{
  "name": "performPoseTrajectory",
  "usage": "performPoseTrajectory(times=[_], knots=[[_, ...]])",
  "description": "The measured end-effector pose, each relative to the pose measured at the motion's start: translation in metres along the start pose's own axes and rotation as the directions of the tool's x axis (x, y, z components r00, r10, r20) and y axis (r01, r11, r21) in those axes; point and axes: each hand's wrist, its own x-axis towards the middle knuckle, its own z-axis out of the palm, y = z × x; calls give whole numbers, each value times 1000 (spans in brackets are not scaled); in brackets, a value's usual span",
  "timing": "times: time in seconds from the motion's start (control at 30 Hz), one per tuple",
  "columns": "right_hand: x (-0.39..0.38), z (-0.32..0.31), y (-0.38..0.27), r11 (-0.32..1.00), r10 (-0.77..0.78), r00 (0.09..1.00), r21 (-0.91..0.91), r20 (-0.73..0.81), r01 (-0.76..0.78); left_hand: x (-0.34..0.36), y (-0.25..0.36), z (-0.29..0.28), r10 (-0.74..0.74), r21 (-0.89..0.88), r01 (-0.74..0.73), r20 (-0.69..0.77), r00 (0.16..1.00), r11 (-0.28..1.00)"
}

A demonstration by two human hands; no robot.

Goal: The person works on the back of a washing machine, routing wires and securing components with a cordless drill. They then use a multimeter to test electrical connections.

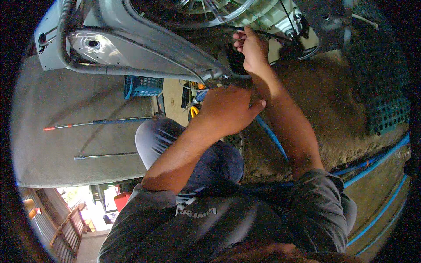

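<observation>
A grey metal machine cabinet (175,52), apparently a washing machine lying tipped over, fills the top of the view with its inside exposed. My right hand (254,50) reaches into the opening, below a large spoked wheel (206,11) and beside a pale ribbed housing (272,19). Its fingers are curled in close to a thin black cord or belt; what they pinch, if anything, is too small to make out. My left hand (228,109) is at the cabinet's lower edge, its back toward me and thumb out to the right. The other fingers are hidden behind it.
A grey corrugated hose (118,70) runs along the cabinet. Left of my knee stand a blue plastic basket (147,86) and a pole with an orange tip (101,122). Tools (195,103) lie behind my left wrist. Blue hoses (377,158) and a green grate (388,109) are at right.
</observation>
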Motion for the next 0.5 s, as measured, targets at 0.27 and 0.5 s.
performPoseTrajectory(times=[0.27, 0.5], knots=[[48, -30, 22, 959, -129, 991, -248, 46, 136, 0, -7, -6, -75, -62, 69, -86, 994, 996], [41, -43, 28, 989, -146, 931, -55, -335, 135, -7, -11, -27, -160, -191, 137, -106, 981, 972]])
